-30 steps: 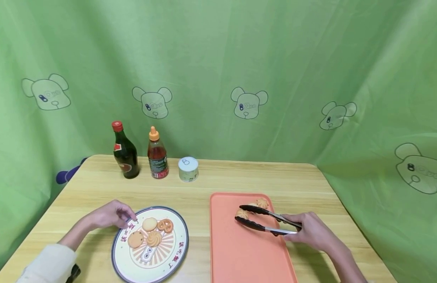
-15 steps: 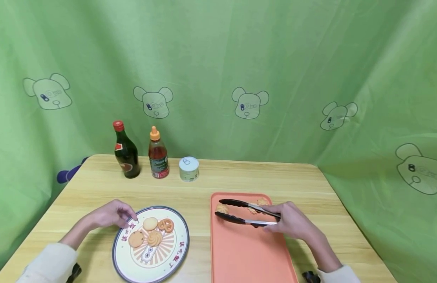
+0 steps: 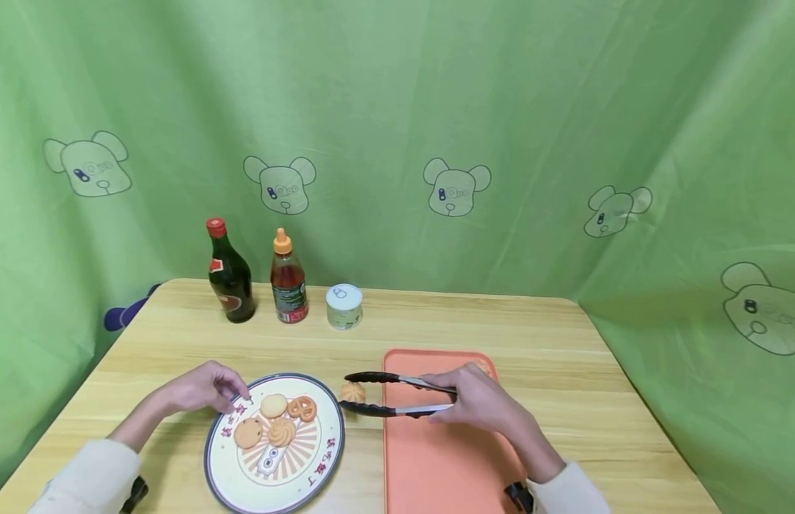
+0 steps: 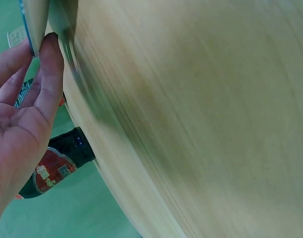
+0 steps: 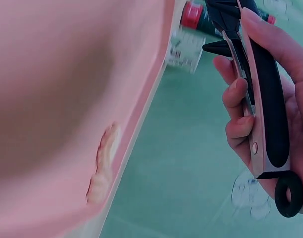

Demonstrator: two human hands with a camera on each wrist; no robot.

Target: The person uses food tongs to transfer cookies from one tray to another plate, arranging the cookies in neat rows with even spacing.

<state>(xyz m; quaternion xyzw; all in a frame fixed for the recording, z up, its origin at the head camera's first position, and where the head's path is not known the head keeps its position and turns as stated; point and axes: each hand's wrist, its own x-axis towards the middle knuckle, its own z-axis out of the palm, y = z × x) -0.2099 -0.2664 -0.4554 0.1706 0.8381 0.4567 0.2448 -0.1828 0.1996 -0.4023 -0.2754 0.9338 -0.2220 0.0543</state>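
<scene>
My left hand (image 3: pixel 204 389) pinches the upper left rim of a white plate (image 3: pixel 233 475) with a blue edge; the left wrist view shows thumb and fingers on either side of that rim. On the plate lie a plain round cookie (image 3: pixel 273 405), a pretzel-shaped cookie (image 3: pixel 303 409), a speckled cookie (image 3: pixel 247 433) and a swirled cookie (image 3: pixel 281 432). My right hand (image 3: pixel 477 400) grips black-tipped metal tongs (image 3: pixel 403 411), whose ends hold a ridged cookie (image 3: pixel 353 392) between the plate and the tray.
A coral tray (image 3: pixel 442 471) lies right of the plate, with cookies (image 5: pixel 102 166) near its far right corner, mostly behind the right hand in the head view. Along the back stand a dark bottle (image 3: pixel 231 285), a sauce bottle (image 3: pixel 288 289) and a can (image 3: pixel 343 307).
My right hand has carried the tongs and the ridged cookie leftward from the tray's far right area, past its left edge. My left hand stays at the plate's rim.
</scene>
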